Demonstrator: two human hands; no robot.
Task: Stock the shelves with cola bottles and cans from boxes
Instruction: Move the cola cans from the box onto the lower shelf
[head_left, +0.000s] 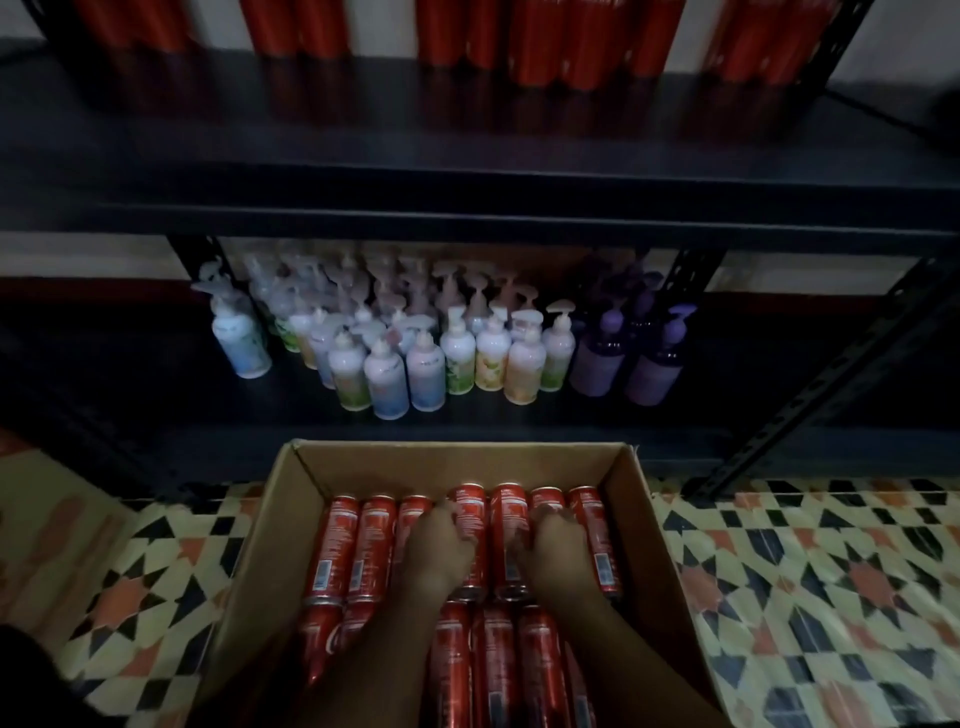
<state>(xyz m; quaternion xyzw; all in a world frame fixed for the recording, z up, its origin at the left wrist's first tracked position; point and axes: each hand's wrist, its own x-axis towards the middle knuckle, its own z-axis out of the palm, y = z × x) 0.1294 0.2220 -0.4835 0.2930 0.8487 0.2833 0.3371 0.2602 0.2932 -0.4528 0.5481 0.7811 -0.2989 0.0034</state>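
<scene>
An open cardboard box (291, 483) stands on the floor below me, filled with several slim red cola cans (332, 545) lying on their sides in two rows. My left hand (441, 545) curls over a can in the far row, left of middle. My right hand (556, 545) curls over a can (545, 501) near the right of that row. Both forearms reach in from the bottom edge. On the black upper shelf (467, 156), several red cola cans (545, 47) stand upright at the back.
The lower shelf (130, 374) carries several pump bottles (426, 364), white ones and two purple ones at the right. A slanted black metal upright (810, 389) stands right of the box. Patterned tile floor (831, 571) lies on both sides of the box.
</scene>
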